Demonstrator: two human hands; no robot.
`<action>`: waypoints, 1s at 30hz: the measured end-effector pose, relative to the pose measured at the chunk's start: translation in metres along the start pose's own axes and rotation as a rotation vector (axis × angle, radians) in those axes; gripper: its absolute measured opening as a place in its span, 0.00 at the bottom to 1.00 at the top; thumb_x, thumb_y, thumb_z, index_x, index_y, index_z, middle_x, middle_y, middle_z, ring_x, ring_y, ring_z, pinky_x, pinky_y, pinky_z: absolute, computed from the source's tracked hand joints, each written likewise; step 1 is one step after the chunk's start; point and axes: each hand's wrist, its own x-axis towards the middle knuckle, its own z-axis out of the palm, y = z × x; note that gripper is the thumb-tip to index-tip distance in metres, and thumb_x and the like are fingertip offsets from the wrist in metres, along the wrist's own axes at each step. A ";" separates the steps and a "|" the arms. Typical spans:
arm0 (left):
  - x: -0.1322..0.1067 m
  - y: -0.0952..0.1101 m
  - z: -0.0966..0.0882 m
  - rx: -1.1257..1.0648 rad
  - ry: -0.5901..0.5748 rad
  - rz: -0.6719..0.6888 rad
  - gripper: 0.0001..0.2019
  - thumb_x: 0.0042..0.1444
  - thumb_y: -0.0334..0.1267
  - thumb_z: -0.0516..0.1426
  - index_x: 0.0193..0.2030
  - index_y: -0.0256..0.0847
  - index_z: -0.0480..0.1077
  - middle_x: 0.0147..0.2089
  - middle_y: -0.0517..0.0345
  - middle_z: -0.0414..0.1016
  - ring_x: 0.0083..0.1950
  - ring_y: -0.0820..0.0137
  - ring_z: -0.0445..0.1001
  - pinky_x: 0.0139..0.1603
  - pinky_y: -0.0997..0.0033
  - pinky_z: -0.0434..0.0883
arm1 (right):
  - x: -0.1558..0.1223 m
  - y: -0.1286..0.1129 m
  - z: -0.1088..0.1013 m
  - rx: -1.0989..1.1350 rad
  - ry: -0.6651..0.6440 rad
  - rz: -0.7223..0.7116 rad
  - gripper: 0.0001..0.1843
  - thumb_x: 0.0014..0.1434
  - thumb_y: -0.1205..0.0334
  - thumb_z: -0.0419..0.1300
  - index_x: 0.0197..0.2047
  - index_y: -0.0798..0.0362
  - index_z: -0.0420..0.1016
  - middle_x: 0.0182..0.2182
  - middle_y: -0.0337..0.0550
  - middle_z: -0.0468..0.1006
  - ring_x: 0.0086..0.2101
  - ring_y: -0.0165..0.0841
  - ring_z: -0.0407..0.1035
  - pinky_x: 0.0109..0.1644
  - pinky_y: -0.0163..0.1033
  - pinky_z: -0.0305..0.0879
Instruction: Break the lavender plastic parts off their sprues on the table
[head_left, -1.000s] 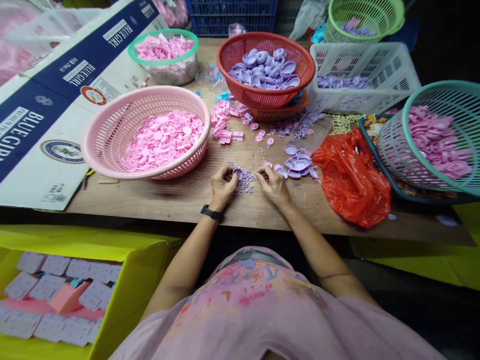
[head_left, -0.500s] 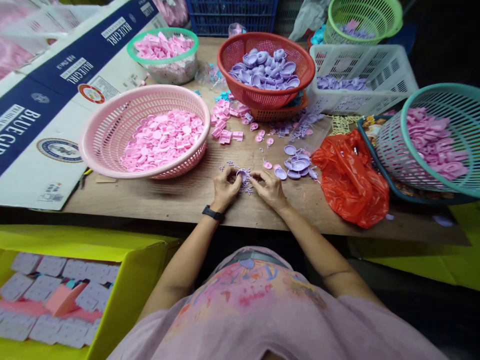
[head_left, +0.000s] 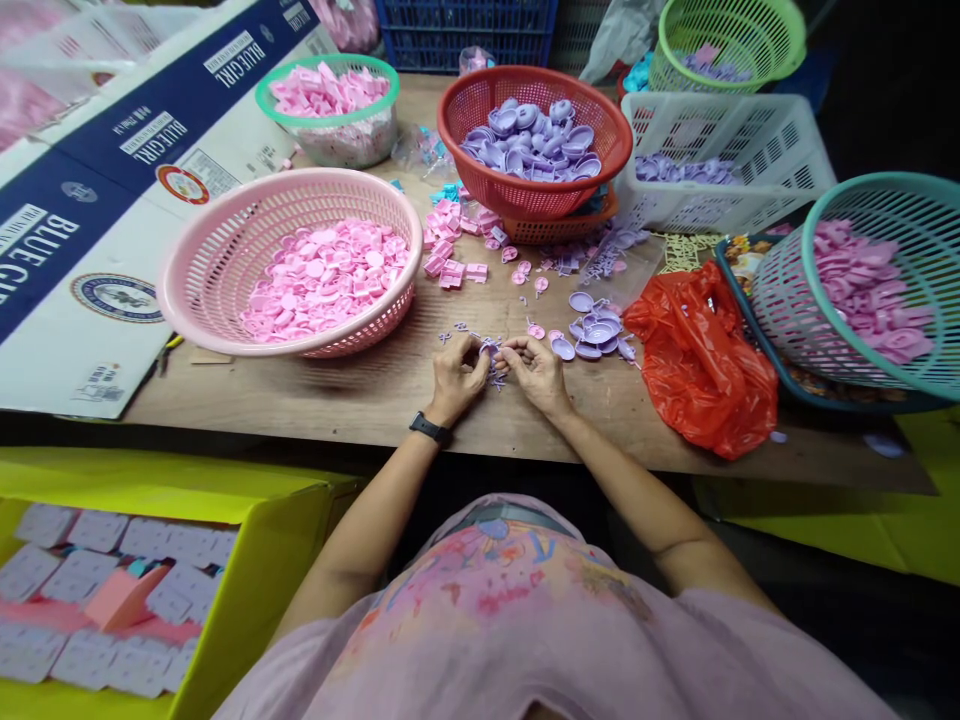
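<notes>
On the bench (head_left: 337, 395), near its front edge, a lilac piece (head_left: 488, 350) is pinched between both hands. Left hand (head_left: 459, 375) fingers clamped on it, right hand (head_left: 537, 370) fingers closed on it too. Lilac caps (head_left: 596, 328) just right, pink basket (head_left: 225, 240) left.

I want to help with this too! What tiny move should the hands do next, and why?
I'd guess: gently push the fingertips together. The left hand pinches a purple piece, and the right hand has its fingertips right against it, among the loose purple bits on the table.
</notes>
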 end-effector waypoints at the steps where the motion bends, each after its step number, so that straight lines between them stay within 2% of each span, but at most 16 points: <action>1: 0.000 0.000 0.001 0.009 -0.002 0.011 0.05 0.61 0.37 0.57 0.33 0.43 0.68 0.30 0.60 0.72 0.30 0.73 0.69 0.34 0.73 0.68 | 0.000 -0.002 0.000 -0.054 0.016 -0.031 0.19 0.62 0.42 0.63 0.40 0.50 0.78 0.34 0.43 0.82 0.33 0.33 0.78 0.43 0.41 0.79; 4: -0.001 0.000 0.002 0.017 0.002 0.032 0.02 0.61 0.37 0.57 0.36 0.43 0.69 0.32 0.60 0.74 0.31 0.73 0.71 0.35 0.72 0.69 | -0.001 -0.005 -0.001 -0.130 0.048 -0.080 0.16 0.62 0.45 0.64 0.39 0.50 0.80 0.36 0.43 0.83 0.37 0.34 0.78 0.46 0.42 0.78; 8: -0.001 0.004 0.002 -0.001 0.018 0.031 0.02 0.61 0.36 0.57 0.36 0.43 0.69 0.31 0.60 0.75 0.29 0.74 0.73 0.33 0.74 0.69 | -0.001 -0.003 0.002 0.035 0.046 0.025 0.19 0.58 0.42 0.67 0.39 0.50 0.77 0.35 0.43 0.83 0.34 0.35 0.80 0.44 0.43 0.80; 11: -0.001 0.006 0.002 0.010 0.028 0.036 0.04 0.60 0.36 0.57 0.34 0.43 0.68 0.28 0.62 0.73 0.27 0.75 0.71 0.31 0.75 0.68 | -0.002 -0.002 0.005 0.086 0.062 0.050 0.20 0.55 0.42 0.69 0.36 0.50 0.75 0.33 0.42 0.83 0.31 0.35 0.79 0.42 0.43 0.81; 19: -0.005 0.006 0.005 0.109 0.034 0.076 0.07 0.60 0.38 0.57 0.31 0.43 0.66 0.27 0.62 0.73 0.25 0.75 0.69 0.30 0.74 0.65 | -0.004 -0.006 0.003 -0.094 0.068 -0.061 0.13 0.61 0.48 0.64 0.36 0.51 0.77 0.33 0.42 0.82 0.33 0.33 0.78 0.43 0.40 0.78; 26: -0.007 0.005 0.008 0.141 0.039 0.100 0.07 0.61 0.38 0.57 0.31 0.43 0.66 0.27 0.62 0.72 0.25 0.74 0.69 0.30 0.73 0.64 | -0.004 -0.009 0.003 -0.083 0.048 -0.023 0.15 0.59 0.47 0.65 0.35 0.50 0.76 0.32 0.41 0.81 0.32 0.34 0.78 0.42 0.40 0.78; 30: -0.008 0.001 0.009 0.218 0.036 0.172 0.07 0.62 0.37 0.56 0.32 0.43 0.66 0.28 0.60 0.73 0.27 0.72 0.70 0.32 0.71 0.64 | -0.004 -0.011 0.002 -0.122 0.059 -0.040 0.13 0.60 0.49 0.65 0.34 0.50 0.76 0.31 0.40 0.81 0.31 0.33 0.77 0.39 0.38 0.77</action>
